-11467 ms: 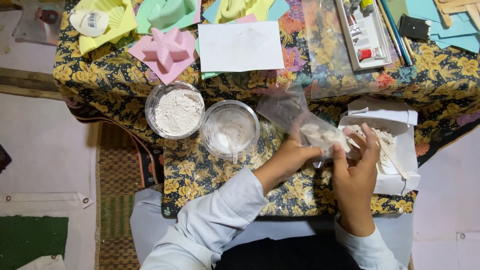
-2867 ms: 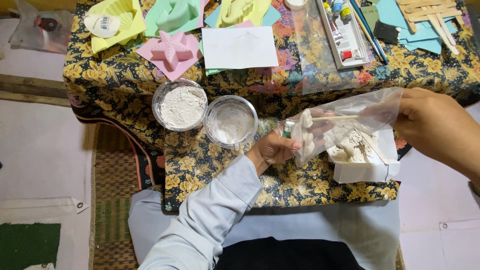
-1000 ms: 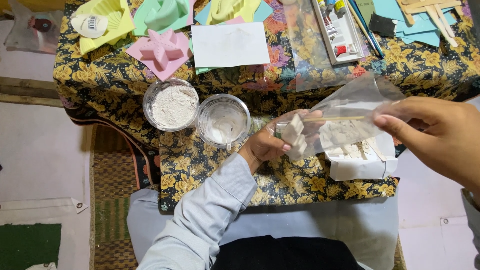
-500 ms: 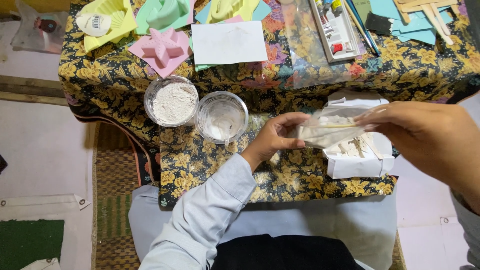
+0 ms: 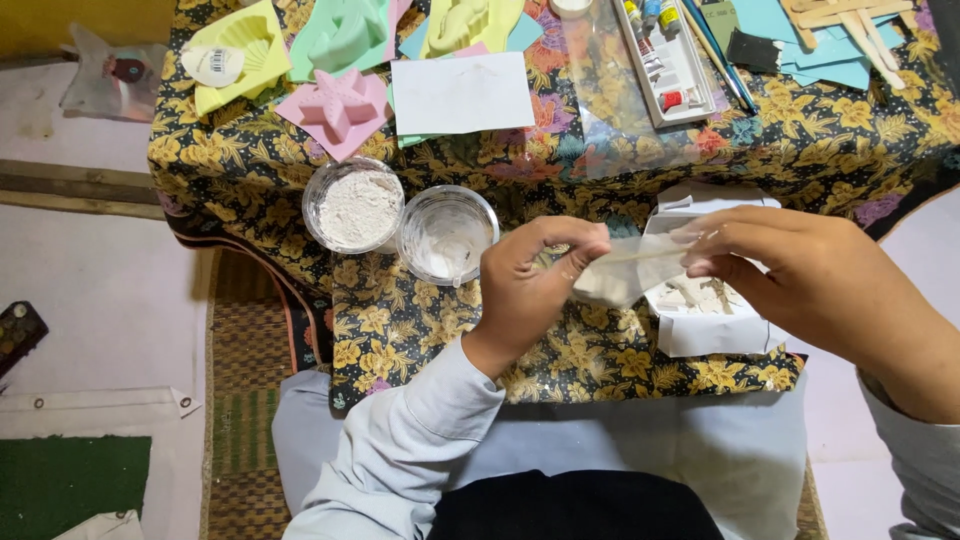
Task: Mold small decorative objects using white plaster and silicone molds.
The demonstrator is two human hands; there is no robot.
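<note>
Bench under a flowered cloth, moulds along the far edge: one yellow, one pink star, and at least two green behind, partly hidden. Two clear cups near the middle: powder cup full, mixing cup only smeared white, so mixing looks unstarted. Left hand closed, pinching one end of a small plastic bag of white pieces. Right hand grips the other end; bag held just above the bench, between the hands. One open white box beneath holds more pieces. One paint tray far right. Moulds appear unfilled; pouring left to do.
</note>
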